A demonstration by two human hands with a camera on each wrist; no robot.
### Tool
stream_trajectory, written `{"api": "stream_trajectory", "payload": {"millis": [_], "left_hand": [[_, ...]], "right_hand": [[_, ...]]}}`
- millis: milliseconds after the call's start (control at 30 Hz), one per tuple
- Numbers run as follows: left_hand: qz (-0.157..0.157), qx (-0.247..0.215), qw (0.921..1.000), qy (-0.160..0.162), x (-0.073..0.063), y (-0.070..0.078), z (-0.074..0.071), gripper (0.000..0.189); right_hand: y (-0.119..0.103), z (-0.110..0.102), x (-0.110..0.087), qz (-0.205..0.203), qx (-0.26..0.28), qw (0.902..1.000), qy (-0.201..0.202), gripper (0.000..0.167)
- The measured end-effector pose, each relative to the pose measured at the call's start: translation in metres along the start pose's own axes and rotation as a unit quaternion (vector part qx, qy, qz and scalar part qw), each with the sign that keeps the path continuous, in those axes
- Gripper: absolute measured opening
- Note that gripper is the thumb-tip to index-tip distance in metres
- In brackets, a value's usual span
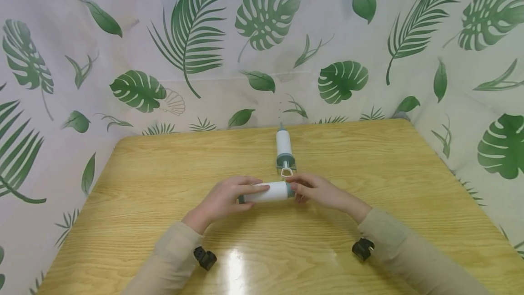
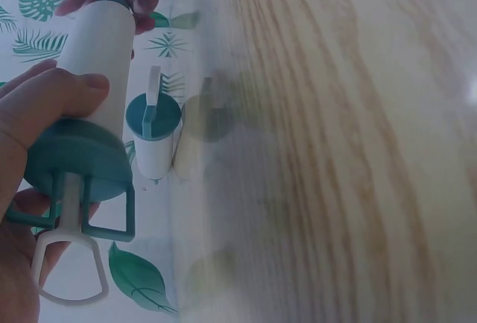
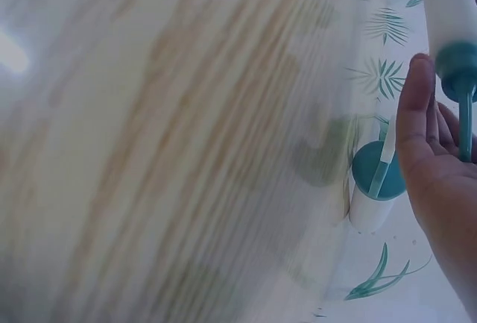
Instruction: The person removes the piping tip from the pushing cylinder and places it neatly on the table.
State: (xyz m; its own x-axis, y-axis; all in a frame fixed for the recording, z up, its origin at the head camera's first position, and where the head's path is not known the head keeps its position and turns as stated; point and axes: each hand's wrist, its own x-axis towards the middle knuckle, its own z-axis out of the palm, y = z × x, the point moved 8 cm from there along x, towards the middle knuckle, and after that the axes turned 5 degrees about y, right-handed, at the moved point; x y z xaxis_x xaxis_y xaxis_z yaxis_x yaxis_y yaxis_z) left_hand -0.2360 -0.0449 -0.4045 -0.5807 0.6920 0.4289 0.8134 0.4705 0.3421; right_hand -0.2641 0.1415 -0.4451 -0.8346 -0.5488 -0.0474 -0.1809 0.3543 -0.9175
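White and teal, the nearer syringe (image 1: 272, 191) lay left to right over the table (image 1: 286, 249), the left hand (image 1: 226, 196) clasping its barrel (image 2: 103, 36); the right hand (image 1: 317, 190) met its right, nozzle (image 3: 466, 125) end, any pinch there impossible to tell. Beyond, a second syringe (image 1: 283, 143) pointed away, its handle (image 1: 286, 165) nearer the right hand.

No text, label, brand, number or sign can be read in any of the views, whether head, left wrist or right wrist.
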Motion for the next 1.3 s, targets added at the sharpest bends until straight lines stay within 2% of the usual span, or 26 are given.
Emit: {"api": "stream_trajectory", "payload": {"millis": [167, 433, 600, 900, 1000, 1133, 1300], "left_hand": [[0.011, 0.010, 0.9999, 0.007, -0.0011, 0.0009, -0.0006, 0.053], [0.012, 0.006, 0.9999, 0.008, -0.0022, 0.0002, 0.0000, 0.053], [0.008, 0.005, 1.0000, 0.003, -0.0020, 0.0000, 0.0005, 0.053], [0.018, 0.011, 0.9997, 0.008, -0.0017, 0.0023, 0.0009, 0.053], [0.017, 0.013, 0.9997, 0.009, -0.0017, 0.0025, 0.0009, 0.054], [0.011, 0.014, 0.9998, 0.008, -0.0019, 0.0019, 0.0010, 0.054], [0.005, 0.018, 0.9998, 0.000, -0.0025, 0.0010, 0.0023, 0.054]], "right_hand": [[0.0037, 0.0002, 0.0001, 0.016, -0.007, 0.9998, 0.002, 0.041], [0.0007, -0.0011, -0.0021, 0.001, -0.013, 0.9997, 0.020, 0.041], [-0.0005, -0.0023, -0.0033, -0.003, 0.001, 0.9997, 0.026, 0.042], [0.0022, -0.0036, -0.0029, -0.016, -0.018, 0.9993, 0.030, 0.047], [0.0041, -0.0003, -0.0026, -0.008, -0.009, 0.9999, 0.009, 0.041], [0.0068, 0.0040, -0.0038, 0.021, 0.020, 0.9995, -0.015, 0.034], [0.0067, 0.0045, -0.0053, 0.038, 0.030, 0.9988, -0.010, 0.036]]}}
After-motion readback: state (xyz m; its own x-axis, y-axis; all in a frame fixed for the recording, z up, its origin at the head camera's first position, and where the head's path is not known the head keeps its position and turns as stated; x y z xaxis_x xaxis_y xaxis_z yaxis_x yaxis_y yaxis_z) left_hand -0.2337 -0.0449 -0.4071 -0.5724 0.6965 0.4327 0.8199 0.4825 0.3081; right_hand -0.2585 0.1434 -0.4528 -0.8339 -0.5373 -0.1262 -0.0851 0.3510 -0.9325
